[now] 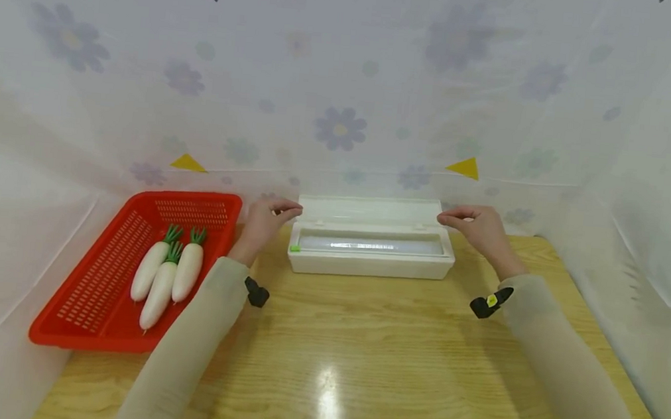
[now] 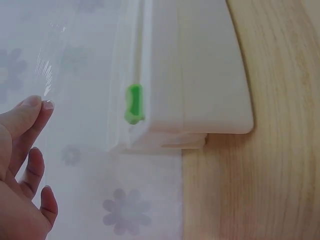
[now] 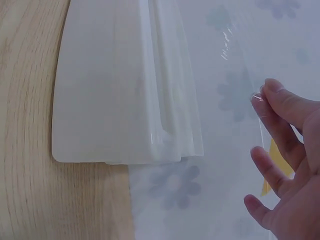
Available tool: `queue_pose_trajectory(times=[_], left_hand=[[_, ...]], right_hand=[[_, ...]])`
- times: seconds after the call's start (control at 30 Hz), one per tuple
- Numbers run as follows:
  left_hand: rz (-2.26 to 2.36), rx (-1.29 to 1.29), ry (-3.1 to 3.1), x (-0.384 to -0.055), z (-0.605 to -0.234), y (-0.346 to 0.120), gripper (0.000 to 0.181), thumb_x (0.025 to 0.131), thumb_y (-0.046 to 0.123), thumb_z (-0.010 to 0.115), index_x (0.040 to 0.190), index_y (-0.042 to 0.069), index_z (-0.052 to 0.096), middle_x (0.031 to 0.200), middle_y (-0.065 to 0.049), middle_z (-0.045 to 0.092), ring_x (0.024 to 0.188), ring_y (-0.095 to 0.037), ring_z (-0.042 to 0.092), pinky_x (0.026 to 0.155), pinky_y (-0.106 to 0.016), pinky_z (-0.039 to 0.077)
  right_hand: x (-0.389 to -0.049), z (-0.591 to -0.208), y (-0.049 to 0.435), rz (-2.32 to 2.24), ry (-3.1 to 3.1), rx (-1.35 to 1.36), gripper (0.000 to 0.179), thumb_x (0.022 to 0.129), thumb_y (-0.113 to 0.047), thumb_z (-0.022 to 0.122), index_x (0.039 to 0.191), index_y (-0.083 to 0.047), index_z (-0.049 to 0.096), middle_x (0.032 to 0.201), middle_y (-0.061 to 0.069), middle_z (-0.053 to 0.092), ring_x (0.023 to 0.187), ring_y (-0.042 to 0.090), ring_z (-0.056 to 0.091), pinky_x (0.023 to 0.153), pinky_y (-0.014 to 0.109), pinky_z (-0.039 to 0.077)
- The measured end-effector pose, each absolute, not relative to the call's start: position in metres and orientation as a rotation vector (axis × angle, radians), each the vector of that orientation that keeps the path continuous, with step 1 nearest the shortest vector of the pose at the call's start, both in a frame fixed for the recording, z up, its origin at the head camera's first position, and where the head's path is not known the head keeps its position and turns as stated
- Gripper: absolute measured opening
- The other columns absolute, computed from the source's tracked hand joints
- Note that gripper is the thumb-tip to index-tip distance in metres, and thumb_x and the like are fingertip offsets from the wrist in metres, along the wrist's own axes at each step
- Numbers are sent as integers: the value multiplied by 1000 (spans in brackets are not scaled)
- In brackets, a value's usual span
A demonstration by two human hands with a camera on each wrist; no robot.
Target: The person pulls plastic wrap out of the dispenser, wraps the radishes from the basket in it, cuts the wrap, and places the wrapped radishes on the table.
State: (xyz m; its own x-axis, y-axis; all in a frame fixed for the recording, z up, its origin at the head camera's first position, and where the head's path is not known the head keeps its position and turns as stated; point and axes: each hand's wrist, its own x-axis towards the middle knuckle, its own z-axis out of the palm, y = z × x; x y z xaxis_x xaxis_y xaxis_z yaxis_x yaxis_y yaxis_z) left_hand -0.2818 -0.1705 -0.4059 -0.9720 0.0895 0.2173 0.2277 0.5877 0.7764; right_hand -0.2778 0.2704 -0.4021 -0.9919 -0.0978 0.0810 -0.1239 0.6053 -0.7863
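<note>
So your long white box (image 1: 372, 266) is sitting near the back of the wooden surface (image 1: 359, 345), lid (image 1: 369, 209) flipped up along its rear side, with a pale, shiny roll (image 1: 371, 244) lying in the trough. There's a green slider (image 1: 294, 248) at the left end of its front rim. Your left hand (image 1: 263, 224) is just off the box's back left corner, thumb and index pinching clear film (image 2: 45, 77). Your right hand (image 1: 482, 233) has the same pinch on the film past the back right corner. Film's so see-through I can't tell how far it runs.

Left of the box you've got a red basket (image 1: 104, 269) with three white radishes (image 1: 161, 287) in it, green tops toward the back. Edges: flowered sheet (image 1: 235, 121) close behind the box, surface edge slanting off to its right, and a broad stretch of wood in front, between your forearms.
</note>
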Motion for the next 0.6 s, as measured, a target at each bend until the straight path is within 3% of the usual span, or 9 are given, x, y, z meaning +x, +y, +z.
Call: queue_pose_trajectory(times=[0.2, 0.4, 0.6], left_hand=[[-1310, -227, -2667, -277, -395, -173, 22, 99, 28, 73, 115, 15, 81, 115, -5, 74, 101, -25, 60, 86, -40, 51], [-1322, -227, -2660, -277, -388, -174, 25, 99, 32, 73, 117, 16, 81, 116, -4, 74, 94, -25, 54, 77, -36, 46], [-1388, -305, -2608, -274, -378, -174, 26, 100, 28, 72, 118, 11, 80, 116, -7, 73, 93, -25, 52, 76, -36, 43]], right_hand=[[-275, -395, 269, 1256, -2703, 258, 39, 99, -40, 72, 114, -5, 80, 127, 17, 69, 115, 31, 57, 92, 50, 45], [-272, -390, 269, 1267, -2665, 274, 42, 99, -42, 72, 116, -4, 79, 127, 19, 68, 121, 33, 53, 103, 58, 40], [-268, -381, 269, 1279, -2664, 264, 44, 99, -43, 71, 119, -4, 77, 129, 19, 66, 124, 35, 52, 105, 61, 39]])
